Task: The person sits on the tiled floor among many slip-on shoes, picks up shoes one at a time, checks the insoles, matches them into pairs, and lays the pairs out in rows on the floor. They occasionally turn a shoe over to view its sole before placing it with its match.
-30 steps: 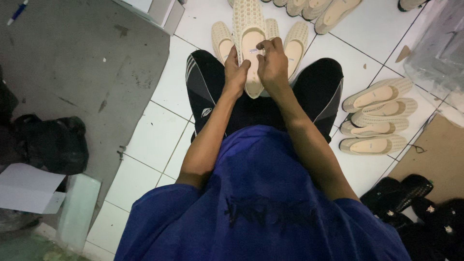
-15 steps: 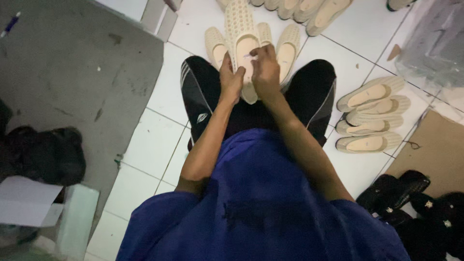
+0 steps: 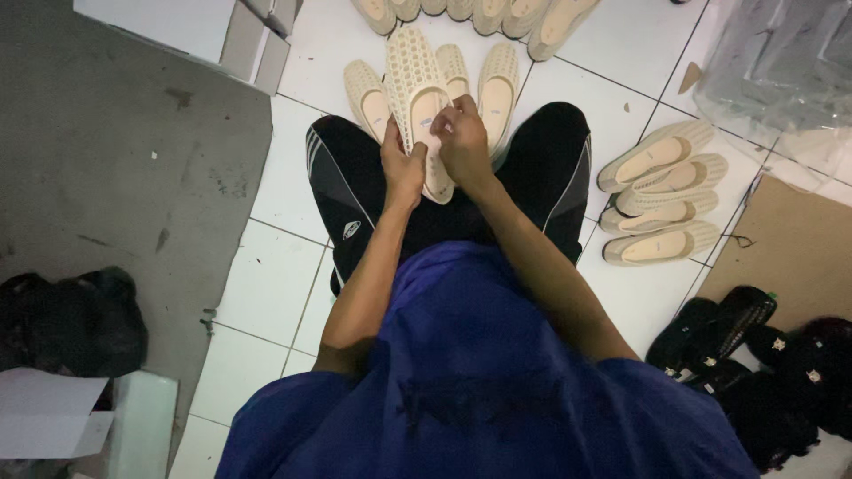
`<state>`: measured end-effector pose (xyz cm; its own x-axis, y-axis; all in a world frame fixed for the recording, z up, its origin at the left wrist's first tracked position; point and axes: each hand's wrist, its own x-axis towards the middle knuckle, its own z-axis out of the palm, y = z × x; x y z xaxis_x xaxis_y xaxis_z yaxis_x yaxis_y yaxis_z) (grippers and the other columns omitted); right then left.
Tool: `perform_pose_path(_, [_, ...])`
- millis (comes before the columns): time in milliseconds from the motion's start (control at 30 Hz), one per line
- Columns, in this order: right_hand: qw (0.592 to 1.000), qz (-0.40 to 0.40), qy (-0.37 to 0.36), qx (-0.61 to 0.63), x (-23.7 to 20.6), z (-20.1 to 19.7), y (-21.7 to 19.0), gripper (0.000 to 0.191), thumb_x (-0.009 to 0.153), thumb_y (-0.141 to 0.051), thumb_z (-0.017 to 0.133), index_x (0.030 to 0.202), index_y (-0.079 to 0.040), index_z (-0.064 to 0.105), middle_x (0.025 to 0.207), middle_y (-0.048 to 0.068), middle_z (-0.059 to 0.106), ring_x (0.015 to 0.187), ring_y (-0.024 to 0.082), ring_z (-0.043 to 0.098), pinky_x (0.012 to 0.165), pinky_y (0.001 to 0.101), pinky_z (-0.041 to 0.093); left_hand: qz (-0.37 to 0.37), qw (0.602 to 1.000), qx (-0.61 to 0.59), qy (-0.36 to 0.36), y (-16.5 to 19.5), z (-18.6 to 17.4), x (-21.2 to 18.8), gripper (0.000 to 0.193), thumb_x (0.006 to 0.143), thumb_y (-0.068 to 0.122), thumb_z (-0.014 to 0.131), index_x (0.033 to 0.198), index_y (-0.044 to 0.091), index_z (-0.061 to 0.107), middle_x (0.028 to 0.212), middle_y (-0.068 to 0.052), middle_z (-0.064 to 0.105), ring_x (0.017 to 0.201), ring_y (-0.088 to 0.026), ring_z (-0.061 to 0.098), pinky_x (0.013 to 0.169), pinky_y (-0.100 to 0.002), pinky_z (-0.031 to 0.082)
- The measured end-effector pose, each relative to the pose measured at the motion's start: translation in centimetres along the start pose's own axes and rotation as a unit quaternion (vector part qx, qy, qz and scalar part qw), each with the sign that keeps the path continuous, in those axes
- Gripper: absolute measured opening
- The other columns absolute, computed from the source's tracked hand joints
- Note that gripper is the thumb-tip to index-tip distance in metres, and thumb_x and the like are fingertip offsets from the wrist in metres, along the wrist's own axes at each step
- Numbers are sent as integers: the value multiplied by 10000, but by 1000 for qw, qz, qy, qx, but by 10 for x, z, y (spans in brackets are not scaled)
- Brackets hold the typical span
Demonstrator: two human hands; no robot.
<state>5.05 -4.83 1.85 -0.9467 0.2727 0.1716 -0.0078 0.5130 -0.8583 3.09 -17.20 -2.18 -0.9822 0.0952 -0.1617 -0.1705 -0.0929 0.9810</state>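
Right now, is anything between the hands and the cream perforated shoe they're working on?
Nothing visible is. The left hand grips the cream perforated shoe at its near side, and the right hand pinches at its opening. Both hands touch it directly, above the black trousers.

top shoe row [image 3: 479,13] cropped, black shoes [image 3: 781,372] murky

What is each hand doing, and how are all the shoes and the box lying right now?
left hand: closed on the held shoe's side.
right hand: fingers pinching at the held shoe's opening.
cream woven shoe: held up, opening facing the camera.
cream shoes by the right knee: lying on the floor in a row.
black shoes: piled on the floor.
cardboard box: flaps open.
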Motion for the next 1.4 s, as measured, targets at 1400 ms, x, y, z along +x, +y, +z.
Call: perform_pose_path(1400, [1000, -9, -11, 6, 9, -3, 5, 168, 844, 125, 609, 917, -15, 667, 1048, 188, 550, 942, 340, 611, 792, 379, 512, 8, 999, -31, 1, -1, 13, 4, 737, 809, -152, 568, 1520, -52, 402, 1364, -190, 631, 1234, -245, 632, 1043, -329, 508])
